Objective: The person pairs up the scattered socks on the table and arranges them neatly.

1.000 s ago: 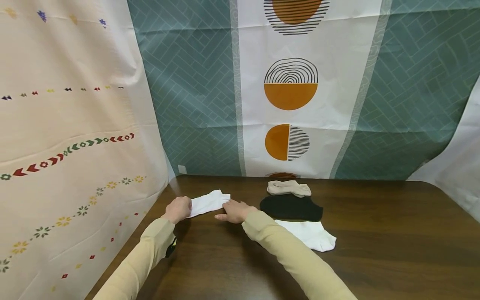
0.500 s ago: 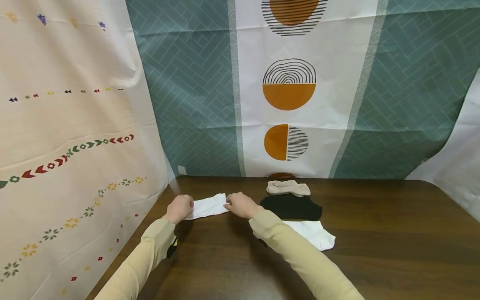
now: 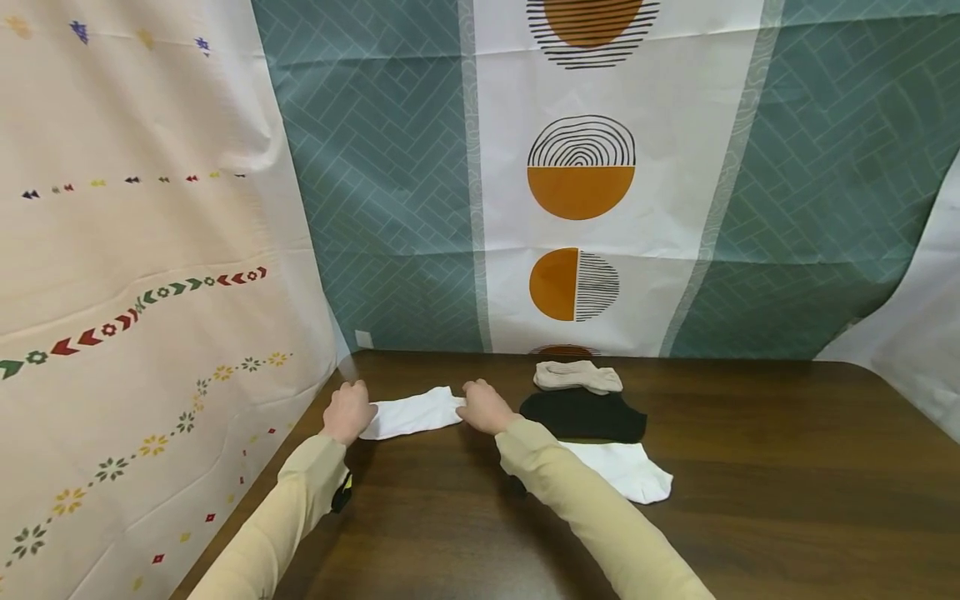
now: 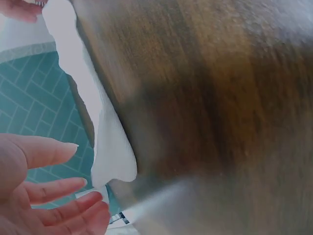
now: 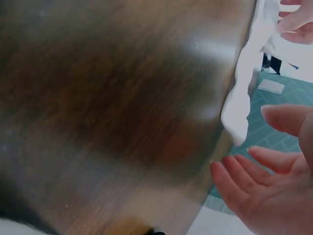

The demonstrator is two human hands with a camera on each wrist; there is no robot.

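Observation:
A white sock (image 3: pixel 412 414) lies flat and lengthwise between my two hands at the table's left side. By its left end is my left hand (image 3: pixel 348 412); in the left wrist view that hand's thumb and fingers (image 4: pixel 54 191) stand apart, with a gap to the sock. My right hand (image 3: pixel 483 407) is at the sock's other end. In the right wrist view its fingers (image 5: pixel 266 176) are loosely bent and spread, just off the sock's tip (image 5: pixel 237 129). Neither hand holds anything.
To the right of my right hand, a beige sock (image 3: pixel 573 377), a black sock (image 3: pixel 581 415) and another white sock (image 3: pixel 626 471) lie in a column. My right sleeve partly covers that white sock. Patterned cloths hang behind and left of the brown table (image 3: pixel 750 500).
My right hand touched the sock's right end, drew it slightly down and right, and has let go. My left hand has come off the left end, moving slightly left.

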